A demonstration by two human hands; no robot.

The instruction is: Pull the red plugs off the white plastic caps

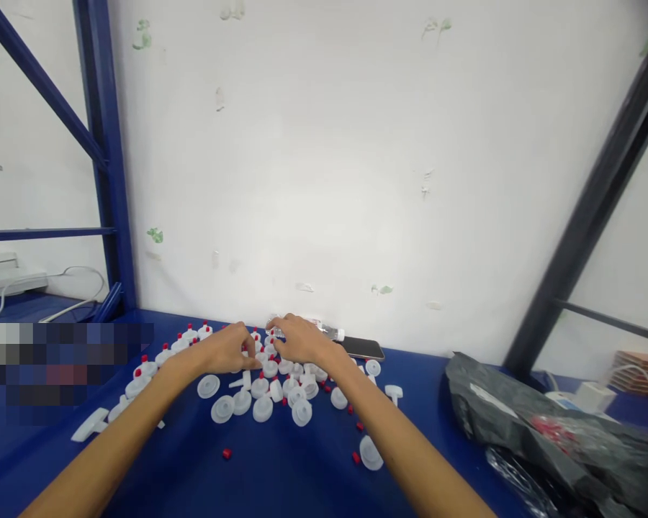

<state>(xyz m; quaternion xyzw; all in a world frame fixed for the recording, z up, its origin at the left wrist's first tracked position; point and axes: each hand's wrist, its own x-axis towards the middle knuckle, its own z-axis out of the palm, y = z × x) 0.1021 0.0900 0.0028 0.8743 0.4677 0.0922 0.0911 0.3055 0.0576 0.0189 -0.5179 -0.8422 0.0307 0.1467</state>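
Note:
A pile of several white plastic caps (262, 388), some fitted with small red plugs, lies on the blue table (281, 475). My left hand (227, 350) reaches into the far side of the pile with its fingers curled in a pinch; what they hold is too small to make out. My right hand (298, 338) is just beside it, fingers bent and pinched over the caps near a small clear bottle (332, 332). The two hands nearly touch. Loose red plugs (227, 453) are scattered in front of the pile.
A dark phone (363, 348) lies by the white wall. A crumpled grey-black plastic bag (523, 421) fills the right side of the table. Blue frame posts (105, 158) stand at left, a dark post (588, 208) at right. White devices and cables (11, 277) sit far left.

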